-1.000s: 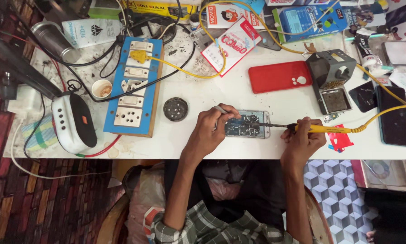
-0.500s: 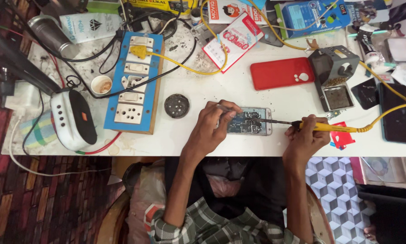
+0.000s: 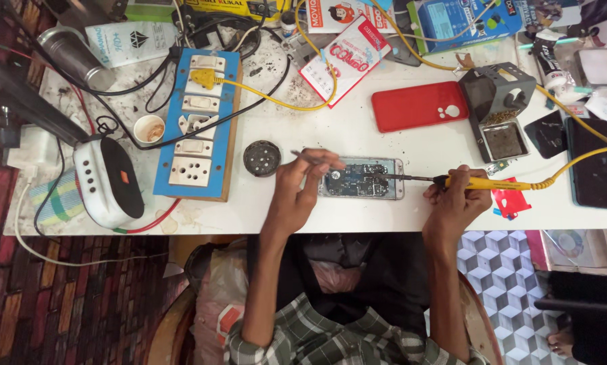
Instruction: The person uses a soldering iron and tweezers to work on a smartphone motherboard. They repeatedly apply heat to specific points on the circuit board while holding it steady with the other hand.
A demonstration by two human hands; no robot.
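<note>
Moved: both hands sit much as half a second ago; soldering iron's tip has slid further onto the board
Left hand (image 3: 302, 196): fingers pinched on thin tweezers (image 3: 311, 157), resting on the opened phone's left end
Opened phone (image 3: 361, 179): flat between both hands, circuit board exposed
Right hand (image 3: 457, 203): closed round the yellow soldering iron (image 3: 460, 181), tip pointing left onto the board
Round black tin (image 3: 261, 158): just left of the left hand
Red phone case (image 3: 421, 105): beyond the right hand, well apart

White bench (image 3: 357, 132), centre frame: blue socket board (image 3: 198, 125) at left, round black tin (image 3: 262, 158) beside it, red phone cover (image 3: 419, 106) upper right, grey soldering-iron stand (image 3: 498, 108), dark phone (image 3: 592, 162) far right.
</note>
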